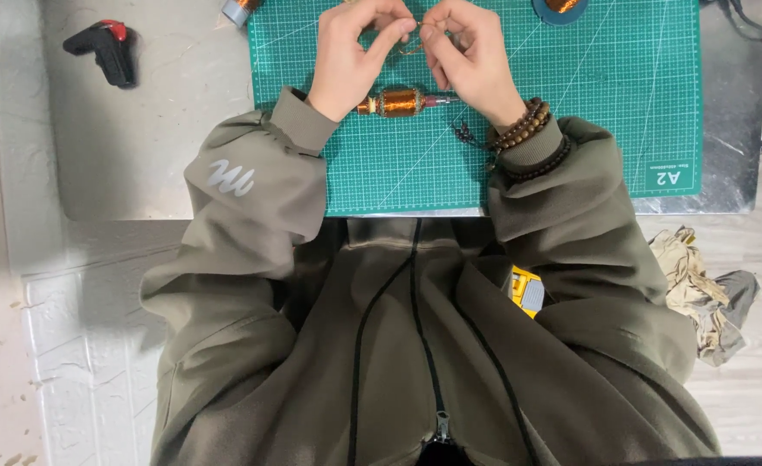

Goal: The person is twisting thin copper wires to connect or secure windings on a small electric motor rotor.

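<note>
Copper-wound, the small motor armature lay crosswise on the green cutting mat, just below both hands. The left hand and the right hand met above it, thumbs and forefingers pinched nearly closed on what looked like a thin strand of wire, though it was too fine to tell for sure. Brown bead bracelets circled the right wrist. A black and red tool sat well apart on the grey table.
</note>
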